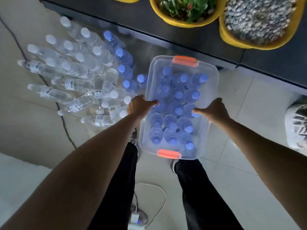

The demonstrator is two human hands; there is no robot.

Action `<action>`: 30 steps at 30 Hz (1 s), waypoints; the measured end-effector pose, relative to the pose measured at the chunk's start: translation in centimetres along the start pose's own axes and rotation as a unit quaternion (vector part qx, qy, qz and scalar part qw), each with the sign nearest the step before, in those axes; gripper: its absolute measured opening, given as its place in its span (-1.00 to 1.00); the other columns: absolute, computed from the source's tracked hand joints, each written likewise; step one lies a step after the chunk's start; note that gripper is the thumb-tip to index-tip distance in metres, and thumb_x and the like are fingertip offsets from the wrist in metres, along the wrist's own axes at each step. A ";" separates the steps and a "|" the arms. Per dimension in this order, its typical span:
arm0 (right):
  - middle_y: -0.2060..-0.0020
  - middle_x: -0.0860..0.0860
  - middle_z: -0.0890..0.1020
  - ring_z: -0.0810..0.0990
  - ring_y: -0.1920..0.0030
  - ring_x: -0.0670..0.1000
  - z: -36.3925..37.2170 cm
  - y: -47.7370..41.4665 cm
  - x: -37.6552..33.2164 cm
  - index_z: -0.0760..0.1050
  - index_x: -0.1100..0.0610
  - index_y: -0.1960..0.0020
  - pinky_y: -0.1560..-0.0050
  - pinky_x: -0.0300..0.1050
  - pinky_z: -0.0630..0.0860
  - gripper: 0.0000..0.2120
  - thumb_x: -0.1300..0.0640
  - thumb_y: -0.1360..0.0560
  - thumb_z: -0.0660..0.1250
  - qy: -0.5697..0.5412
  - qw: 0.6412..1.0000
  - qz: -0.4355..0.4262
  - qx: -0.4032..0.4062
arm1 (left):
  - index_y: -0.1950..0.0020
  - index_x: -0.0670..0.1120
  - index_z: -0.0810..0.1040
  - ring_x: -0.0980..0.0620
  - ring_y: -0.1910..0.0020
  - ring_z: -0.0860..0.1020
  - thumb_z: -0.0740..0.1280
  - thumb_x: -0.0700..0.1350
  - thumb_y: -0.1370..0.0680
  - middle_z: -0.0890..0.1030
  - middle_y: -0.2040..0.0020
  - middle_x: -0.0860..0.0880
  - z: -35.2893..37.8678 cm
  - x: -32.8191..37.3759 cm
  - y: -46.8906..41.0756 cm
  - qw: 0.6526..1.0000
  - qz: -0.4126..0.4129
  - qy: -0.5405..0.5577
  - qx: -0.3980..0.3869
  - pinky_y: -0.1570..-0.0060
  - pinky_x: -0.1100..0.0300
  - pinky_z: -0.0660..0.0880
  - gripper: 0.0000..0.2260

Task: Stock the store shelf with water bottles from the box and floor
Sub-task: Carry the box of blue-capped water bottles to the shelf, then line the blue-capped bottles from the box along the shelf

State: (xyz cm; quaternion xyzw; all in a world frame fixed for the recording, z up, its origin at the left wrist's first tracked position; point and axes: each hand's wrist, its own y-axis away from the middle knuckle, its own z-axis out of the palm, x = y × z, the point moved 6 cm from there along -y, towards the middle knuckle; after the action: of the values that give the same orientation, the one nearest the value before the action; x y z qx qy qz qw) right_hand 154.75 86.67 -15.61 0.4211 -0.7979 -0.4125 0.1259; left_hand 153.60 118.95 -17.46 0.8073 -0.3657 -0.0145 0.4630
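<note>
Box: a clear box (144,141) with orange latches (185,60) at both ends hangs between the person's outstretched arms, in front of the legs and just short of the shelf (116,17).
Load: blue-capped bottles (178,95) stand upright in close rows inside, packed so that they brace one another.
Left hand: the left hand (140,105) grips the middle of the left long rim, thumb (152,102) hooked inside. The other fingers are hidden outside the wall, presumably curled under the lip.
Right hand: the right hand (214,110) mirrors it on the opposite rim, thumb over the edge and the fingers closed on the wall. A matched grip at mid-length keeps a heavy load level.
Height: the box overlaps the person's shoes, so it seems to be lifted, though the view from above cannot confirm this.
Floor stock: white-capped bottles (74,72) lie and lean in a loose heap to the left. A short line of blue-capped ones (124,55) stands between the heap and the box, near the shelf foot.
Shelf: dark and low, it carries yellow tubs (191,24) of greens and of grey kernels. No bottles are visible on it.
Hazards: a white cable (157,205) loops behind the feet, and a bystander's shoe (297,127) stands to the right.
Stage: judged early, with the whole stock still off the shelf.
</note>
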 end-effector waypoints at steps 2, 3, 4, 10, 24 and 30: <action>-0.26 0.21 0.50 0.57 -0.23 0.24 0.5 -1.6 0.1 0.24 0.31 -0.38 -0.17 0.18 0.58 0.07 -0.30 -0.19 0.64 0.001 1.000 0.006 0.000 | 0.27 -0.04 0.39 -0.16 0.08 0.59 0.49 0.26 -0.38 0.55 0.20 -0.06 1.3 0.3 -1.2 1.000 0.003 -0.001 0.004 0.28 0.10 0.27 -0.56; -0.26 0.21 0.51 0.59 -0.23 0.25 0.6 -2.3 0.0 0.23 0.31 -0.38 -0.17 0.19 0.58 0.12 -0.35 -0.15 0.63 0.003 1.000 0.009 0.003 | 0.27 -0.05 0.40 -0.16 0.08 0.60 0.49 0.25 -0.38 0.56 0.19 -0.07 1.8 0.5 -1.6 1.000 0.005 -0.004 0.006 0.27 0.10 0.27 -0.56; -0.25 0.22 0.52 0.60 -0.21 0.27 0.8 -2.9 0.1 0.22 0.31 -0.38 -0.17 0.19 0.59 0.18 -0.40 -0.09 0.62 0.001 1.000 0.011 0.004 | 0.26 -0.05 0.40 -0.16 0.07 0.60 0.48 0.26 -0.38 0.58 0.17 -0.08 2.3 0.7 -1.9 1.000 0.008 -0.008 0.007 0.25 0.11 0.28 -0.56; -0.38 0.24 0.43 0.47 -0.39 0.27 1.1 -3.1 -0.7 0.18 0.33 -0.45 -0.32 0.16 0.48 0.11 -0.33 -0.26 0.61 -0.006 0.999 0.013 0.034 | 0.13 -0.04 0.49 -0.17 0.03 0.66 0.43 0.39 -0.35 0.69 0.02 -0.15 2.7 1.2 -3.7 0.999 0.023 -0.033 0.021 0.16 0.08 0.45 -0.50; -0.23 0.23 0.53 0.52 -0.19 0.29 5.1 0.9 -6.5 0.45 0.14 -0.35 -0.09 0.10 0.45 -0.38 -0.07 -0.39 0.56 0.308 0.906 -0.266 0.120 | -0.12 -0.08 0.59 -0.17 0.06 0.59 0.62 0.08 -0.18 0.61 0.07 -0.12 4.2 6.4 0.0 0.821 0.347 -0.434 0.126 0.09 0.07 0.49 -0.42; -0.32 0.21 0.42 0.61 -0.09 0.27 8.2 1.0 -8.5 0.40 0.10 -0.41 0.10 0.07 0.41 -0.62 0.24 -0.60 0.25 0.273 0.917 -0.286 0.056 | 0.02 -0.02 0.67 -0.11 0.30 0.58 0.57 -0.17 -0.10 0.57 0.40 -0.03 5.5 6.7 0.4 0.776 0.429 -0.443 0.132 0.26 0.19 0.42 -0.54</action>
State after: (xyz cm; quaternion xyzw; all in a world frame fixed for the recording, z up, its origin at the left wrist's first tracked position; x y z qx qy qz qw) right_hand 154.92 98.03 -18.77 0.7341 -0.5996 -0.2548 0.1915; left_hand 156.28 110.72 -18.16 0.5244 -0.8370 -0.1223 0.0969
